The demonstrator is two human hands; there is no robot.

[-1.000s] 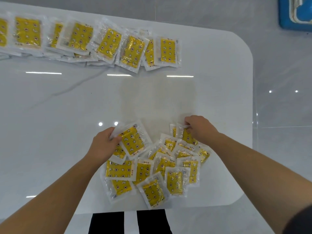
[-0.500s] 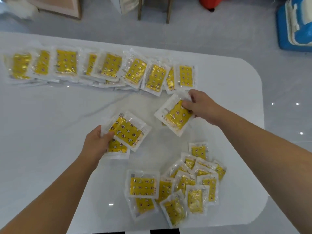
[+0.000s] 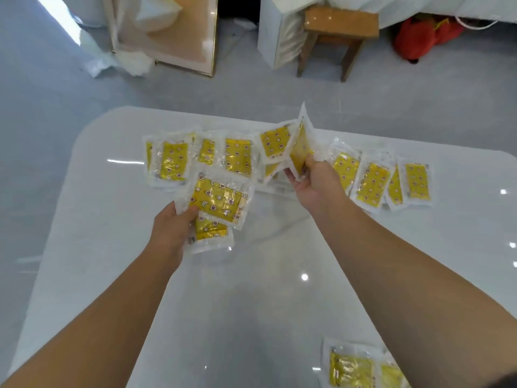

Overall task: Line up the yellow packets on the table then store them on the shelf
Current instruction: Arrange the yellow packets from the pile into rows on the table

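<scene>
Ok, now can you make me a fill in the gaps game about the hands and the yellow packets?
1. The left hand grips ____ packets.
2. The packet tipped up on its edge is held by the ____ hand.
3. The stool beyond the table is made of ____.
4. The bag on the floor is ____ in colour.

Missing words: two; right; wood; red.

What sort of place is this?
Likely a spare or storage room: a wooden stool, a propped-up framed panel and a red bag sit on the tiled floor behind the white table.
</scene>
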